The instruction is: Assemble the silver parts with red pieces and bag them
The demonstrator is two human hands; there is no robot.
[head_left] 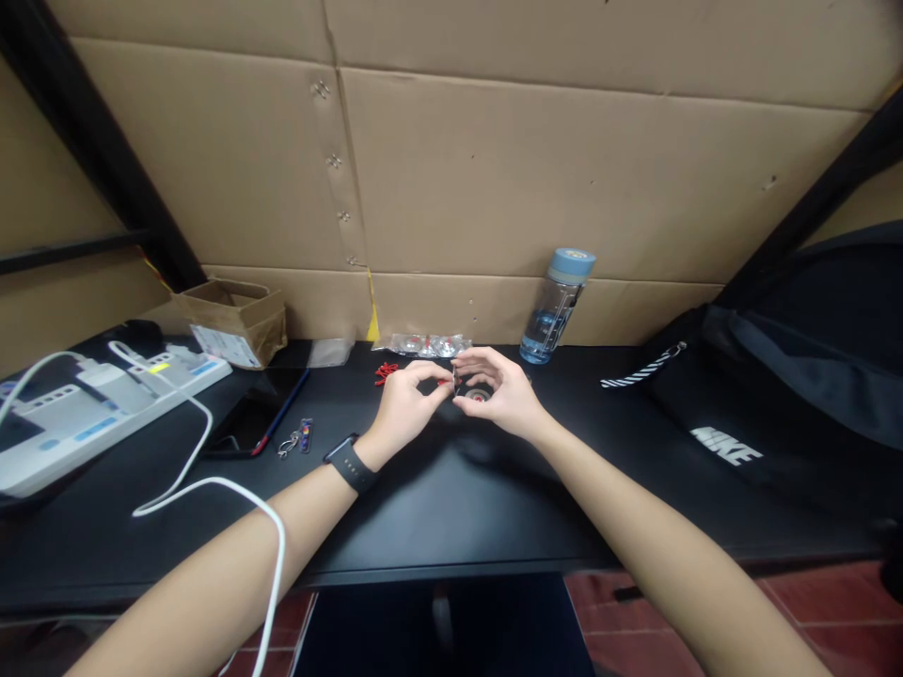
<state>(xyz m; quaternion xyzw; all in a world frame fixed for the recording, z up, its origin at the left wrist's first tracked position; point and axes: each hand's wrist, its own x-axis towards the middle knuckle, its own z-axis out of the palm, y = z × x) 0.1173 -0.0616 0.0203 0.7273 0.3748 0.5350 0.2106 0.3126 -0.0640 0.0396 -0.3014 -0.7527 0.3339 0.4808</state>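
Note:
My left hand [409, 404] wears a dark watch at the wrist and pinches a small thin piece [455, 379] between thumb and forefinger. The piece is seen nearly edge-on, so its kind is unclear; a bit of red shows at the left fingertips. From the other side, my right hand [508, 400] curves round the same piece, thumb below and fingertips above, at its edges. Beneath the right hand a small round item [480, 395] with a red centre lies on the table, partly covered. A bundle of red cord [386, 373] rests just left of my hands.
Behind the hands lie clear packets [427, 345] with round shiny items. A water bottle [557, 306] stands at the back; a black bag [748, 404] fills the right. Leftward are a keychain [305, 435], tablet [254, 414], cardboard box [240, 320] and power strip [105, 414]. A white cable [212, 481] crosses my left forearm.

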